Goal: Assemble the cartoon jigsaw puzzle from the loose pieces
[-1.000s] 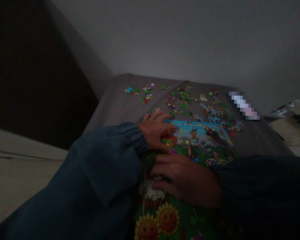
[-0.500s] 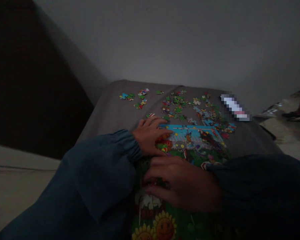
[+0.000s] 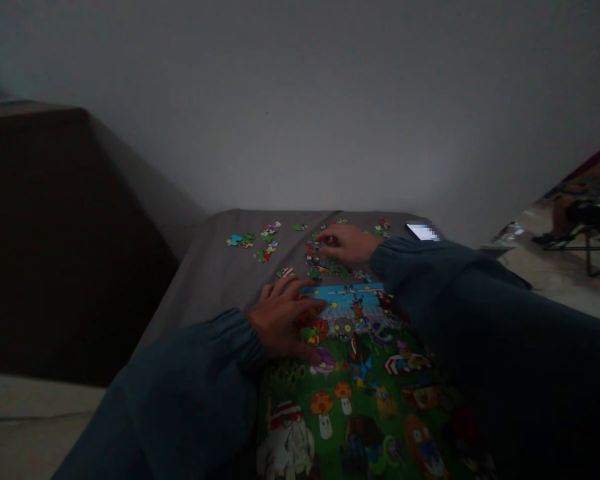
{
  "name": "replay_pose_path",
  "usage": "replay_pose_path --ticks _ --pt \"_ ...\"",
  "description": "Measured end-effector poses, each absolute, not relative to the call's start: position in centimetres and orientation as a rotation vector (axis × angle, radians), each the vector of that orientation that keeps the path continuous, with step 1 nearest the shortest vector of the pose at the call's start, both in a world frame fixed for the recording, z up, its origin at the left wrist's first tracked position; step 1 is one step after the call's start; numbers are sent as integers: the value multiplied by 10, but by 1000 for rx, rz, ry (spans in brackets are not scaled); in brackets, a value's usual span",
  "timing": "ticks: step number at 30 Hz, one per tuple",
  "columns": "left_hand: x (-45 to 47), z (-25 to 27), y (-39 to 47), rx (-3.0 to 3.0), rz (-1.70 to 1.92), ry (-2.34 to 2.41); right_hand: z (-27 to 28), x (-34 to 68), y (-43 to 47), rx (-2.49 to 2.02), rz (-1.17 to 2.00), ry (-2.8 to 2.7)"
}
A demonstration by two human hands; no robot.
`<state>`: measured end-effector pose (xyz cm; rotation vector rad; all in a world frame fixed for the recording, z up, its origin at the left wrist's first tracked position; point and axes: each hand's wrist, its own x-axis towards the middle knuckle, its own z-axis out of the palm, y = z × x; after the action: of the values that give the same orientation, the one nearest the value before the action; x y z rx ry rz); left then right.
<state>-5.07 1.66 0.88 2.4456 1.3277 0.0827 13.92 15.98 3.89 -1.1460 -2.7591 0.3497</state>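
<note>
A colourful cartoon jigsaw puzzle [image 3: 340, 387] lies before me, with a blue strip along its far side and green below. My left hand [image 3: 287, 317] rests on its far left corner, fingers spread. Beyond the far edge, my right hand [image 3: 347, 243] hovers at or just above a cluster of loose puzzle pieces [image 3: 337, 269]. Its fingers are bent and parted, and no piece shows between them. The right forearm covers the puzzle's far right part and some of the pieces.
More loose pieces [image 3: 266, 252] lie to the left on the grey cloth-covered surface [image 3: 200, 267]. A phone with a lit screen [image 3: 423, 231] sits at the back right. A pale wall [image 3: 300, 120] rises behind, and a dark box-like piece of furniture [image 3: 55, 253] stands at left.
My right hand has moved away from the puzzle's lower middle, forward to the loose pieces. My left hand stays on the far left corner. The view has tilted up.
</note>
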Motion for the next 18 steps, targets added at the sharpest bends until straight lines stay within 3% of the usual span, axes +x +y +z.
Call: replay_pose_path --ticks 7,13,18 --pt "-51 9 19 2437 52 1322 13 115 170 -1097 407 -2816" --pt "-50 5 19 2433 85 1313 37 124 149 -1139 505 -2719" --pt "-49 2 20 2424 80 1304 69 142 68 -1072 973 -2511"
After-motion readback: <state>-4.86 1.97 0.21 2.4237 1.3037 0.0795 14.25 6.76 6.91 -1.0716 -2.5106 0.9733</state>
